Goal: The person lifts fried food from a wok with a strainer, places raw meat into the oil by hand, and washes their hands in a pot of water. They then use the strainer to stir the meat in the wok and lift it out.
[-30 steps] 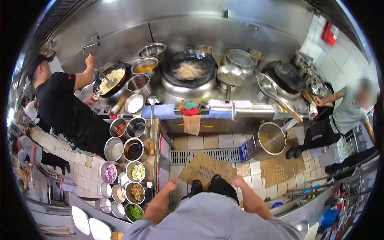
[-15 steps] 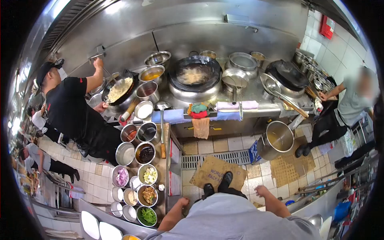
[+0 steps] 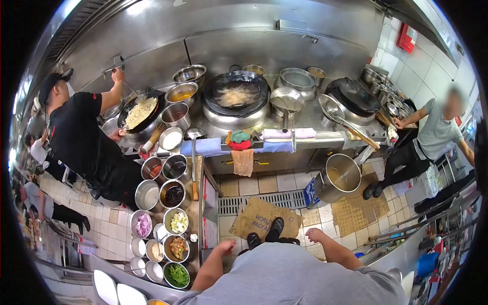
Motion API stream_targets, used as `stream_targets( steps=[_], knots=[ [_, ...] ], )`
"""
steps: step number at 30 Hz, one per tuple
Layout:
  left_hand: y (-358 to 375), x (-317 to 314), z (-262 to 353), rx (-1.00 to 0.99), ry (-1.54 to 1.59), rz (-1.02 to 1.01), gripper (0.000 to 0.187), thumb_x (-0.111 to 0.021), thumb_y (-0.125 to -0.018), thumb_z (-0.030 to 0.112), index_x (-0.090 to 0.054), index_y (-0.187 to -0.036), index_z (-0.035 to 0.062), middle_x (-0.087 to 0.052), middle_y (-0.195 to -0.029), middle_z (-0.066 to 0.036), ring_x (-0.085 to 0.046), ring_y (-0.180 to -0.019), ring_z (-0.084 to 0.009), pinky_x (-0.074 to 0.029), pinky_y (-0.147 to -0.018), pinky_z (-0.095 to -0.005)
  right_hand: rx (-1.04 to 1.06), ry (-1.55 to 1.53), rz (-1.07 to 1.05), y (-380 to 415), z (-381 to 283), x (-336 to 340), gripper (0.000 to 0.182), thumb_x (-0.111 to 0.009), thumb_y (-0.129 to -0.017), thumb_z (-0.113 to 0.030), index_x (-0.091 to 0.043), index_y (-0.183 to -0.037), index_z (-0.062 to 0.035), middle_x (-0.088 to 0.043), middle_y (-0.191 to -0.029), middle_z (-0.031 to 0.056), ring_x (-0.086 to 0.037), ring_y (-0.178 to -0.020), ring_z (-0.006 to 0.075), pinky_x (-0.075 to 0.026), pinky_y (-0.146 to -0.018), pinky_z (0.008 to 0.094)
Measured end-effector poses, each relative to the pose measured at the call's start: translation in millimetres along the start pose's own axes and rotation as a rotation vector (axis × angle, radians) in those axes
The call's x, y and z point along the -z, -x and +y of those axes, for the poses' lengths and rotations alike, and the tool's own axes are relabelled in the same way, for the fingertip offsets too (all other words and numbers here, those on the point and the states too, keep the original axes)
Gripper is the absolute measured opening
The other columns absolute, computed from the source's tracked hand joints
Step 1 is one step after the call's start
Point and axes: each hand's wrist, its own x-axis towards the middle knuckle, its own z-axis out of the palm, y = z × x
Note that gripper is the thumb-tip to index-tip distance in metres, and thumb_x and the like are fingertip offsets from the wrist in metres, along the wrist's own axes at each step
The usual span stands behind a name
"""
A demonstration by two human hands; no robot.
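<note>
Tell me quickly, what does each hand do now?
Left hand: loosely curled, holding nothing, near the ingredient trolley.
Right hand: loosely curled, holding nothing, above the floor.

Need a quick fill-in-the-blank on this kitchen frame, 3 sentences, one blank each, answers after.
1. The left hand and right hand are both ____, holding nothing.
2. The person's shoes stand on a flattened piece of ____ on the tiled floor.
3. The co-worker in the black shirt tends a wok filled with ____.

Missing words: empty; cardboard; rice
</note>
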Motion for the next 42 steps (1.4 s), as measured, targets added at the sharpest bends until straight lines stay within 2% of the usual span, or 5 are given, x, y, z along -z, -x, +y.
stream_targets(
  steps=[8, 16, 19, 30, 42],
  knots=[
    [-64.3, -5.2, -36.8, -0.127, -1.001, -0.101, 0.046, -0.049, -0.077, 0.044, -0.054, -0.113, 0.0147, -0.06, -0.097, -0.009, -0.059, -0.078, -0.0228, -0.046, -0.053, -0.0406, 0.006, -0.151, 0.09, 14.2, -29.8, 4.0, 0.026, -0.046, -0.086, -0.026, -0.059, -0.098, -0.0066, -0.06, -0.073, 0.0093, -0.061, -0.061, 0.0181, -0.047, -0.045, 0.03],
    [-13.4, -3.1, -39.8, -0.141, -0.853, 0.256, 0.036, -0.047, -0.077, 0.036, -0.063, -0.094, 0.008, -0.063, -0.089, -0.012, -0.062, -0.068, -0.0236, -0.05, -0.05, -0.0394, -0.032, 0.023, 0.04, 31.6, -7.3, -18.3, 0.022, -0.049, -0.083, -0.025, -0.06, -0.097, -0.0116, -0.061, -0.075, 0.0113, -0.061, -0.057, 0.0193, -0.049, -0.05, 0.0336],
    [-22.4, 35.9, -49.9, -0.406, -1.432, 0.198, 0.03, -0.046, -0.076, 0.03, -0.062, -0.09, 0.0079, -0.062, -0.088, -0.014, -0.061, -0.065, -0.0245, -0.05, -0.054, -0.0386, 0.323, 0.25, 0.336, 29.3, -27.2, -3.4, 0.02, -0.048, -0.077, -0.015, -0.062, -0.091, -0.0103, -0.062, -0.085, 0.0159, -0.059, -0.08, 0.0325, -0.047, -0.071, 0.0397],
    [-1.7, 30.3, -23.4, -0.233, -0.66, 0.439, 0.027, -0.045, -0.074, 0.027, -0.059, -0.071, 0.0043, -0.061, -0.064, -0.011, -0.059, -0.06, -0.0252, -0.046, -0.054, -0.0392, 1.4, 0.464, 0.775, 308.7, -393.7, 141.4, 0.018, -0.052, -0.064, 0.004, -0.06, -0.077, -0.0056, -0.056, -0.083, 0.007, -0.056, -0.077, 0.0246, -0.044, -0.067, 0.032],
    [-44.6, 5.1, -41.4, -0.222, -0.782, 0.338, 0.029, -0.05, -0.081, 0.028, -0.061, -0.083, 0.0018, -0.062, -0.078, -0.009, -0.057, -0.069, -0.0175, -0.047, -0.057, -0.0319, 2.372, 0.523, 1.436, 456.6, -431.6, 128.7, 0.028, -0.053, -0.038, -0.026, -0.059, -0.058, -0.0067, -0.048, -0.053, 0.0042, -0.044, -0.041, 0.0136, -0.033, -0.033, 0.0203]
  ],
)
